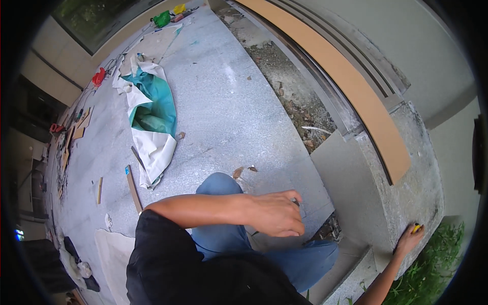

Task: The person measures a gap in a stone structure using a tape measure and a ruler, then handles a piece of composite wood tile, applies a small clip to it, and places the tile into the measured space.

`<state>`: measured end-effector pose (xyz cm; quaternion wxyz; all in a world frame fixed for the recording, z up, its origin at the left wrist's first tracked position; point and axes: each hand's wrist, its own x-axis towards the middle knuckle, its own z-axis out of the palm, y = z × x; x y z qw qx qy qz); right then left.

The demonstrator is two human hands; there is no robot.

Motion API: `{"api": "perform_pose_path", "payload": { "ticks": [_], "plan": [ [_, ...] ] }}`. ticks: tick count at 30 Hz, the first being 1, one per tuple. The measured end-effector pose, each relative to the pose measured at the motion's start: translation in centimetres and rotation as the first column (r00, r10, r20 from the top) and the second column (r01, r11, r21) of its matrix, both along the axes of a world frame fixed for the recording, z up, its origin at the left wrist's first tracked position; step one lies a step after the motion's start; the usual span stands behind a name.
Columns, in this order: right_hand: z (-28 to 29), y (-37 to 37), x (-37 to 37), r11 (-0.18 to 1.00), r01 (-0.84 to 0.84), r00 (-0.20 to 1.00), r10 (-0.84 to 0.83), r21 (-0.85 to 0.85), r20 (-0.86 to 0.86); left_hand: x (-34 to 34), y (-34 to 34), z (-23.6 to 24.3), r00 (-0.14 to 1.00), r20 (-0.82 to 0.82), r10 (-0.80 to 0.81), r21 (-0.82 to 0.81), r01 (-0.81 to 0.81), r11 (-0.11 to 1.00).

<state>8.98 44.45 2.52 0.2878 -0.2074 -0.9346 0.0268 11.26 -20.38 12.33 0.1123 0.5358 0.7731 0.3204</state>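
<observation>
My left hand [272,213] is out above my jeans and the pale paved floor [229,132], fingers curled round a small dark object I cannot make out, mostly hidden by the hand. My right hand [407,236] is at the outer edge of the rough concrete ledge [401,203] on the right, closed on a small yellow-and-black tool [417,227]. A long tan board [376,117] lies along the ledge beyond it, beside metal rails [315,66]. A grey slab face [340,178] stands between my two hands.
A crumpled white-and-teal sheet [152,107] and a narrow wooden strip [133,188] lie ahead-left. Scattered board offcuts [76,129], a red bag [99,77] and a green item [161,19] are farther off. A debris-filled gap [284,91] borders the paving; plants [439,259] grow at lower right.
</observation>
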Motion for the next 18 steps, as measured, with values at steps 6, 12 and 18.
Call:
{"api": "perform_pose_path", "payload": {
  "ticks": [6,12,18],
  "plan": [
    [-1.5,1.6,0.3,1.0,0.005,1.0,-0.005,-0.005,0.001,-6.2,-7.1,-8.2,0.841,0.005,0.542,-0.434,-0.486,0.758],
    [2.1,-1.4,0.8,0.975,0.174,0.966,-0.196,0.136,0.17,-10.2,-9.9,-8.5,0.728,0.219,0.649,-0.721,-0.327,0.611],
    [13.0,-14.9,-9.4,0.883,0.431,0.795,-0.47,0.188,0.384,1.7,-18.5,-5.5,0.617,0.429,0.66,-0.55,-0.402,0.732]
  ]
}}
